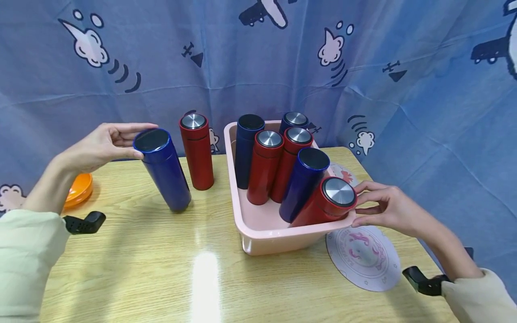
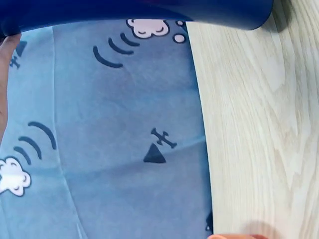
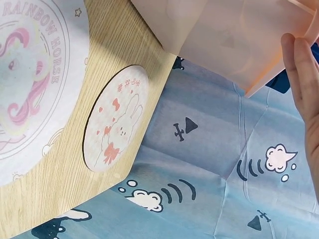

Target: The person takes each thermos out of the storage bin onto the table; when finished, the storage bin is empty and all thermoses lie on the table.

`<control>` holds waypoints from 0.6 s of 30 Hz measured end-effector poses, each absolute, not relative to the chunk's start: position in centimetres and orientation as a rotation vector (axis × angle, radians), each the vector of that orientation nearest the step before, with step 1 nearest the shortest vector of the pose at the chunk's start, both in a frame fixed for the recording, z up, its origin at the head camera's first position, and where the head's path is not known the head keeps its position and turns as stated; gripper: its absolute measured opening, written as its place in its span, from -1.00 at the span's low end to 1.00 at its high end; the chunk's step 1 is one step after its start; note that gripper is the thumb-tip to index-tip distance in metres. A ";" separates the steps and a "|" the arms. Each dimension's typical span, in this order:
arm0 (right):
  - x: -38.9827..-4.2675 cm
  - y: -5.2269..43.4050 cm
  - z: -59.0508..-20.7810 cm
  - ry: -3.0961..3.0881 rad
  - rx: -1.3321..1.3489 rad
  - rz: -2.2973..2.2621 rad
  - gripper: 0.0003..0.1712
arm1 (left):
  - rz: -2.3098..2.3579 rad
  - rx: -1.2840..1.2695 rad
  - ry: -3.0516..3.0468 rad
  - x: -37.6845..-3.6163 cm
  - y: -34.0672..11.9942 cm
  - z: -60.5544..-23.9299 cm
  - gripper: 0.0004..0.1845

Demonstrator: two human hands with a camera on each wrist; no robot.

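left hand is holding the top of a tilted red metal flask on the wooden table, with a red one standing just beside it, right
Not quite. The tilted metal flask that the left hand grips at the top is dark blue, not red, as the head view shows. The rest holds: it leans on the wooden table, and an upright red metal flask with a silver lid stands just beside it.

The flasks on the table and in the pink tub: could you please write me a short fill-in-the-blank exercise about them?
1. The left hand holds the top of a tilted ____ flask that stands on the table.
2. The right hand grips a leaning red flask in the pink ____.
3. The red flask outside the tub stands ____.
4. At the table's left edge lies an ____ bowl.

Missing words: blue; tub; upright; orange
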State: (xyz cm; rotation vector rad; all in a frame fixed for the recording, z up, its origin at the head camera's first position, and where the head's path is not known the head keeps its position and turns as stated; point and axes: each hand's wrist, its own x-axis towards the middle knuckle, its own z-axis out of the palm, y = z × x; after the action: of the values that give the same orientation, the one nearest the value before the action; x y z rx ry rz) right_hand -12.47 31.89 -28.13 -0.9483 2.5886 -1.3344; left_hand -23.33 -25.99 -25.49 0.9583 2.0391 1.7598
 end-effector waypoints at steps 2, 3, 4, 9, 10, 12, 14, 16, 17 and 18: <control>-12.4 31.9 -28.1 2.596 -0.943 -1.329 -0.60 | 1.762 0.939 2.045 -23.6 -26.3 -25.6 -0.34; -12.4 31.9 -28.1 2.599 -0.941 -1.327 -0.60 | 1.760 0.929 2.051 -23.7 -26.4 -25.7 -0.35; -12.4 31.9 -28.1 2.604 -0.941 -1.324 -0.60 | 1.759 0.921 2.054 -23.8 -26.5 -25.8 -0.35; -12.4 31.8 -28.1 2.605 -0.934 -1.320 -0.61 | 1.737 0.887 2.112 -24.2 -27.0 -26.2 -0.36; -12.4 31.8 -28.1 2.604 -0.934 -1.322 -0.61 | 1.732 0.879 2.128 -24.3 -27.0 -26.2 -0.36; -12.4 31.8 -28.1 2.600 -0.933 -1.326 -0.61 | 1.729 0.863 2.152 -24.4 -27.1 -26.3 -0.36; -12.4 31.9 -28.1 2.604 -0.932 -1.325 -0.61 | 1.728 0.848 2.168 -24.6 -27.1 -26.4 -0.37; -12.3 31.9 -28.1 2.606 -0.930 -1.325 -0.61 | 1.728 0.837 2.179 -24.8 -27.2 -26.5 -0.37; -12.3 31.9 -28.1 2.608 -0.931 -1.324 -0.61 | 1.728 0.833 2.182 -24.9 -27.2 -26.6 -0.37; -12.3 31.9 -28.1 2.611 -0.930 -1.322 -0.61 | 1.726 0.830 2.188 -25.0 -27.3 -26.7 -0.37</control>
State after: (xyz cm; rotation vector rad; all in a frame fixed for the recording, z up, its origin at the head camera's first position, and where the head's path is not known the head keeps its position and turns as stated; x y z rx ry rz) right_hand -12.34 31.91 -28.12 -0.9304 2.6110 -1.3219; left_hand -25.02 -27.25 -26.67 0.8295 2.1882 1.7260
